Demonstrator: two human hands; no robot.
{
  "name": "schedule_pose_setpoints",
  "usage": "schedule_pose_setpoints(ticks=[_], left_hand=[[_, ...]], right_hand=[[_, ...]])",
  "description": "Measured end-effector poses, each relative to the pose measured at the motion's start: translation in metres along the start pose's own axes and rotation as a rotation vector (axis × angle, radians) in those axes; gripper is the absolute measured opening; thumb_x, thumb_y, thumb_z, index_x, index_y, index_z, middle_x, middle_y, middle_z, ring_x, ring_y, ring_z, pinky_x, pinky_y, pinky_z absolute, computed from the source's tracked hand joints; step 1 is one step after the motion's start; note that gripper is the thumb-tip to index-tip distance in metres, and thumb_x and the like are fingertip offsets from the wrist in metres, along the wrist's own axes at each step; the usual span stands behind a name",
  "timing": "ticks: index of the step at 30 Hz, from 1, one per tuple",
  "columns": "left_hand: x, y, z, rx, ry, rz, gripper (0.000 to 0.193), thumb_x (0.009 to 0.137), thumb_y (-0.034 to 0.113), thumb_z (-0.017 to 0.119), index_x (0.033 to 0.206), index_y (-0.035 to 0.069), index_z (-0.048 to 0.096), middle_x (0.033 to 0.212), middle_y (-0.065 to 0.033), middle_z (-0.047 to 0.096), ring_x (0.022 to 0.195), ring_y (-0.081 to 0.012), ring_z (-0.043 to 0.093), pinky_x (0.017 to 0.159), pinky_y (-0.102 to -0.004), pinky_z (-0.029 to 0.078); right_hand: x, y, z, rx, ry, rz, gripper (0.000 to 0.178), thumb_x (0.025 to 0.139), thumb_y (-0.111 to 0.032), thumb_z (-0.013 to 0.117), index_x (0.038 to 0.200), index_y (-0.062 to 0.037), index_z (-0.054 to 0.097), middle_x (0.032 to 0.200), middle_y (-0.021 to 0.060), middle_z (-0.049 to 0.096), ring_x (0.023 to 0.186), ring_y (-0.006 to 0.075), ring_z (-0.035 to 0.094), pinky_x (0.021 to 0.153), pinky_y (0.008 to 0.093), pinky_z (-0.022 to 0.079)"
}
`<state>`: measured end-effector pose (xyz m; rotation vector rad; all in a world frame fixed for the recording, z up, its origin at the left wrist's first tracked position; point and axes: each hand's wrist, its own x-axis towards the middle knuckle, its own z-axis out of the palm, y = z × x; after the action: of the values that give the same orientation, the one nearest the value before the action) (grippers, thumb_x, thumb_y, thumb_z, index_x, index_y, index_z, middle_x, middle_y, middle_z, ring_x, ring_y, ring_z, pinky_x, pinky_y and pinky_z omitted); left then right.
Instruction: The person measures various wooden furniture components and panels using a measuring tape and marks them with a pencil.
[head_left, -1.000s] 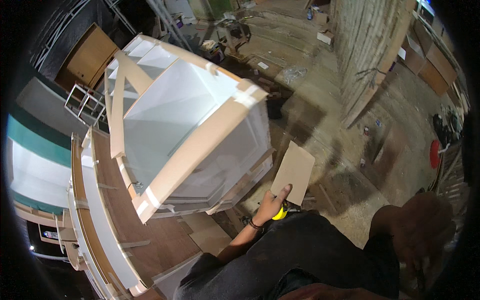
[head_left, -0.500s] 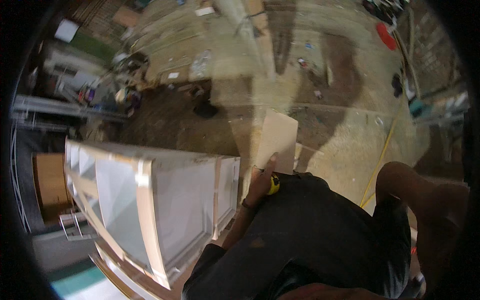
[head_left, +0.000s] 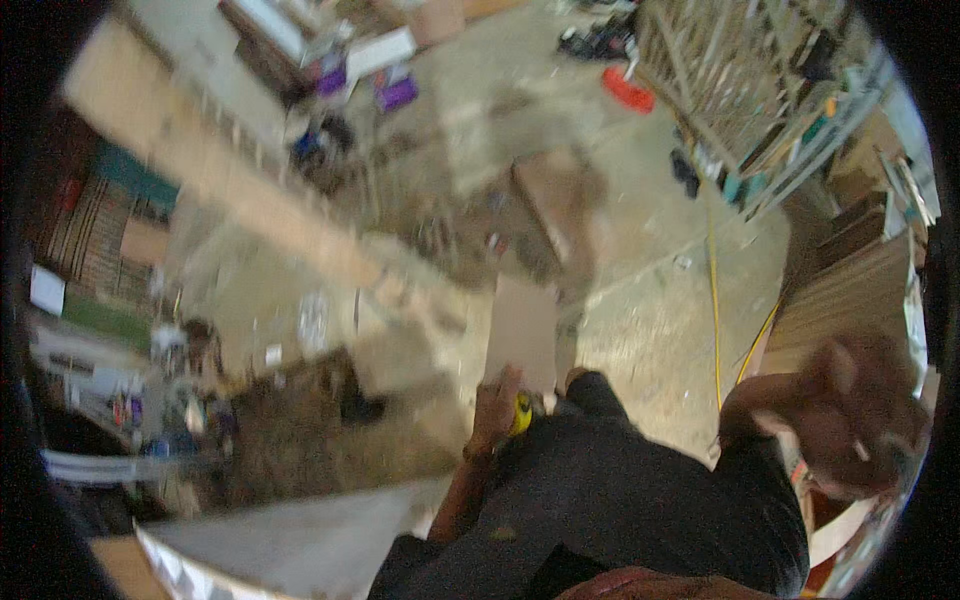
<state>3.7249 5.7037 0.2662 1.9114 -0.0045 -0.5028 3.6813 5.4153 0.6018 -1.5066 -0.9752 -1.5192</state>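
Observation:
My left hand [head_left: 492, 415], its thumb lying over the near end, is closed on a flat tan board [head_left: 522, 333]. The board is a plain rectangle pointing away from my body. A yellow tape measure [head_left: 522, 412] shows against the inner side of the same hand, below the board; whether the fingers grip it too is partly hidden. My right hand [head_left: 868, 415] is raised at the right, close to the camera and away from the board. Blur and shade smear its fingers, and I cannot make out anything in it.
A white cabinet-like unit [head_left: 330, 525] stands at the lower left. A long timber beam [head_left: 270, 215] crosses the left side. Yellow cable [head_left: 714, 290] runs along the floor on the right, near leaning panels [head_left: 835, 300]. A red object [head_left: 628, 90] lies farther off.
The view has swung right, so the cabinet-like unit has slid down and left. The leaning panels have come into sight. My left hand keeps the board; my right hand has risen into view.

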Motion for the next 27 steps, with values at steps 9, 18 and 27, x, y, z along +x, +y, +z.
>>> schedule_pose_setpoints(ticks=[9,18,27], left_hand=[[0.175,0.08,-0.007,-0.487,0.138,0.076,0.027,0.099,0.027,0.061,0.102,0.0,0.063,0.089,-0.0047,0.066,0.072,-0.013,0.06,0.065,-0.03,0.049],[0.452,0.091,0.001,-0.35,0.314,0.17,0.031,0.098,0.029,0.06,0.105,-0.001,0.065,0.09,-0.0065,0.069,0.073,-0.0153,0.064,0.067,-0.0324,0.051],[0.604,0.083,-0.075,-0.136,0.462,-0.596,0.043,0.092,0.033,0.061,0.108,-0.007,0.066,0.104,-0.0175,0.07,0.076,-0.0249,0.068,0.071,-0.0376,0.054]], right_hand=[[-0.321,0.199,0.018,-0.339,-0.586,1.508,0.025,0.09,-0.021,0.071,0.109,-0.0043,0.071,0.099,0.0131,0.073,0.085,0.0188,0.069,0.075,0.0333,0.055],[-0.358,0.438,0.029,-0.115,-0.74,1.613,0.029,0.091,-0.025,0.067,0.107,-0.001,0.07,0.098,0.0168,0.072,0.089,0.0274,0.071,0.08,0.0384,0.055],[-0.258,0.683,0.024,-0.173,-0.864,1.43,0.031,0.093,-0.028,0.064,0.11,-0.0028,0.068,0.098,0.0166,0.071,0.087,0.0303,0.07,0.077,0.0408,0.055]])
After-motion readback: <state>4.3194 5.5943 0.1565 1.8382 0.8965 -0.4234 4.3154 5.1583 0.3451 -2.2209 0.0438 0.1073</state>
